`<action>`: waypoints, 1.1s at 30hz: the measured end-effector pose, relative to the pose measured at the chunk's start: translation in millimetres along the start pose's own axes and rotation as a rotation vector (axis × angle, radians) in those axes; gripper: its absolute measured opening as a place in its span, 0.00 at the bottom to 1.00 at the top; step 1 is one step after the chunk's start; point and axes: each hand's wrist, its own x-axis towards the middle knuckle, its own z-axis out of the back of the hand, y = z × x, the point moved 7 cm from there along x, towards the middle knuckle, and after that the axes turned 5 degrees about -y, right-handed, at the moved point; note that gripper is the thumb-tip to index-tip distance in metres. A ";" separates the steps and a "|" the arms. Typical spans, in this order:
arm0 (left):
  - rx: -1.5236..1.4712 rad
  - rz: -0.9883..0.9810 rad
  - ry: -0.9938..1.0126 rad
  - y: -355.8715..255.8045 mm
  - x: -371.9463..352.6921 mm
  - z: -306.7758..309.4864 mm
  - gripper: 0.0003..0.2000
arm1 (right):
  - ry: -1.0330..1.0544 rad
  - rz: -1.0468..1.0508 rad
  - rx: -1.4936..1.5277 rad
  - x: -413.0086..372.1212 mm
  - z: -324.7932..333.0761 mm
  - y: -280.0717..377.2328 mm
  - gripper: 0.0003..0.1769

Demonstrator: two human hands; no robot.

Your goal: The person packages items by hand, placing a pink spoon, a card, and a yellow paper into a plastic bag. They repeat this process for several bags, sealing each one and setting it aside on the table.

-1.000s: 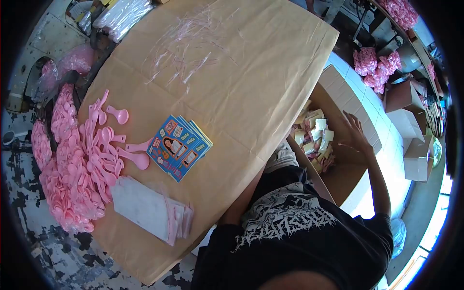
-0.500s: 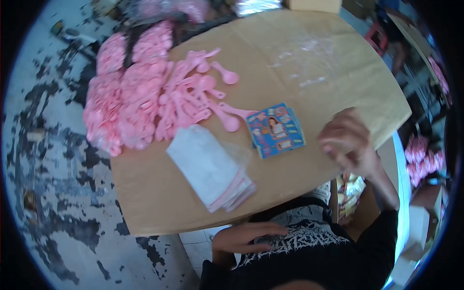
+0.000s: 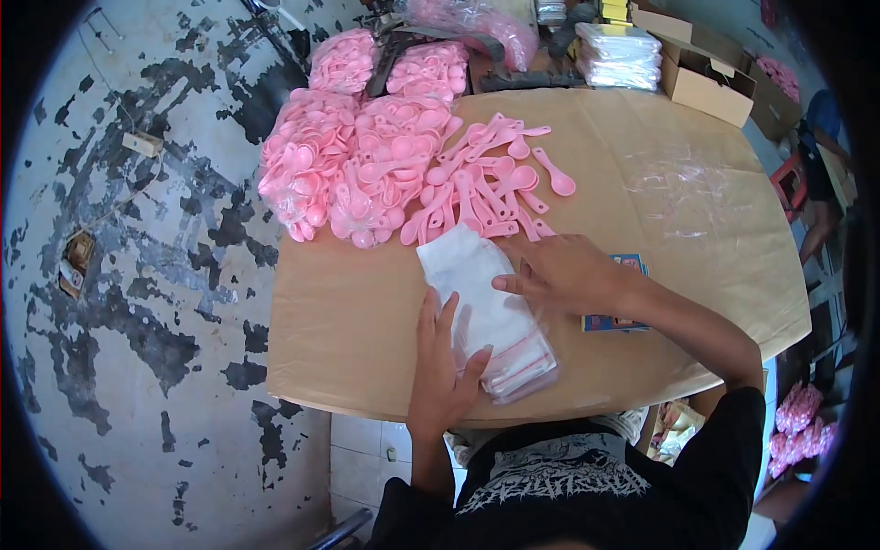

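Note:
A stack of white plastic bags (image 3: 477, 284) lies on the brown paper-covered table. My left hand (image 3: 445, 362) rests on the stack's left edge with its fingers spread. Over the upper right side of the stack is my right hand (image 3: 564, 272), its thumb pointing left and its fingertips near the pink spoons; whether it grips anything is hidden. Loose pink spoons (image 3: 472, 188) are heaped just beyond the bags. Partly under my right forearm lies a pile of blue printed cards (image 3: 627, 263).
Clear bags full of pink spoons (image 3: 307, 165) stand at the table's back left. A clear plastic sheet (image 3: 678, 188) lies at the right. Behind are wrapped packs (image 3: 619, 57) and an open cardboard box (image 3: 708, 81). Another person (image 3: 819, 174) is at the far right.
My left hand has moved up from the table's front edge onto the bags. My right hand has swung left from beyond the cards to the bags. The view has shifted.

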 end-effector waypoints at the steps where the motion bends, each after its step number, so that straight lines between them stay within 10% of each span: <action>1: -0.015 0.006 0.035 0.0 -0.6 -4.0 0.34 | -0.011 -0.009 0.025 0.9 1.7 -0.1 0.34; 10: 0.135 -0.035 0.195 -33.5 -21.0 -22.0 0.36 | -0.006 0.083 0.258 -13.4 0.5 -3.0 0.28; 18: 0.189 -0.039 0.199 -36.8 -11.4 -18.1 0.20 | -0.117 0.028 0.148 -10.1 19.3 -29.0 0.28; 22: 0.260 -0.096 0.200 -39.9 -4.8 -12.1 0.21 | -0.183 0.056 0.551 -14.2 46.4 -22.0 0.28; 27: -0.664 0.080 0.075 -58.1 20.0 -26.4 0.21 | -0.121 0.145 0.711 -42.1 58.7 22.8 0.28; 33: -1.110 0.167 -0.058 -56.9 39.6 -31.6 0.19 | -0.200 0.231 0.246 -59.3 82.7 -32.2 0.25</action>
